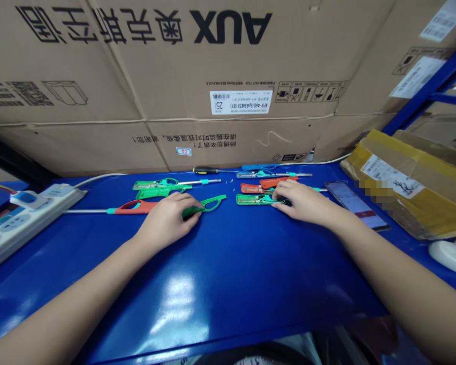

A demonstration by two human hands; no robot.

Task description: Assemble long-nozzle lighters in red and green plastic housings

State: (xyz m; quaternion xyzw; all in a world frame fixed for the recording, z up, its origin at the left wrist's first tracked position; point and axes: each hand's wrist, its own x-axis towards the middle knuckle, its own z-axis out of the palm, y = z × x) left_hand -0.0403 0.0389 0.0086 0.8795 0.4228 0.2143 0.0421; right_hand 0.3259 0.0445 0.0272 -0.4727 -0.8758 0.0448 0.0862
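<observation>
My left hand [172, 215] is closed on a green lighter casing half [213, 204], its looped trigger-guard end pointing right. Over on the right, my right hand [297, 198] pinches an opened green stick lighter [249, 199] that lies on the table with its inner parts showing. Just behind it are an opened orange lighter [251, 188] and an orange casing half [277, 181]. Farther back lies an opened blue lighter [251, 174] beside a blue casing half [260, 167]. An orange stick lighter [135, 207] is partly hidden by my left hand.
Another opened green lighter [152, 184] and a green casing half [155, 192] lie back left. A screwdriver [205, 170] rests near the large cardboard box [167, 109]. A power strip [30, 218] stands left; a phone [355, 205] and yellow-taped carton [421, 177] sit right.
</observation>
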